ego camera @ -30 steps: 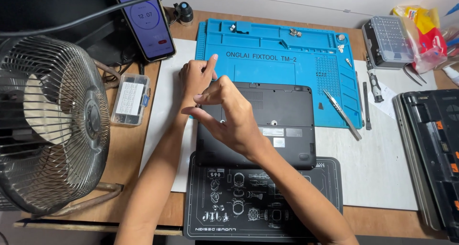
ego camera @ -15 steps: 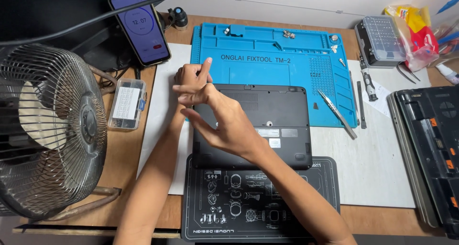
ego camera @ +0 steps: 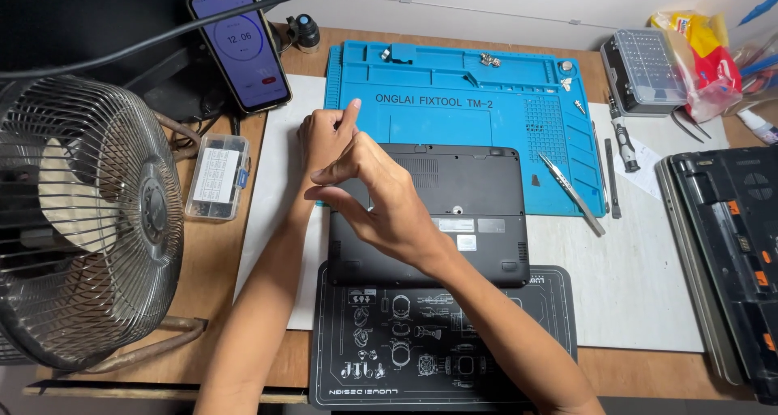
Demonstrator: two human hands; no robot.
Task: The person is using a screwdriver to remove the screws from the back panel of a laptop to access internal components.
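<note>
A black laptop (ego camera: 454, 212) is shown lying underside up on the tabletop (ego camera: 648, 301), its long axis running left to right across the view; the far edge rests over the near margin of a blue repair mat (ego camera: 454, 99), the near edge over a black printed mat (ego camera: 486, 342). Vent slots and labels are seen on the exposed base. The laptop's far-left corner is covered by both hands. The left hand (ego camera: 324, 135) is placed at that corner, index finger raised and the other fingers curled; whether anything is gripped cannot be told. The right hand (ego camera: 381, 200) is laid across the left part of the base with fingers bent and narrowly spread, nothing visibly held; what lies beneath the palm is hidden.

Tweezers (ego camera: 571, 192) are seen lying diagonally just right of the laptop, with a screwdriver (ego camera: 622, 135) farther right. A clear parts box (ego camera: 217, 176) sits left of the hands, near a wire-caged fan (ego camera: 89, 220) cut off by the left edge. A phone (ego camera: 241, 46) is propped beyond. A second dark device (ego camera: 729, 245) is cut off at the right edge.
</note>
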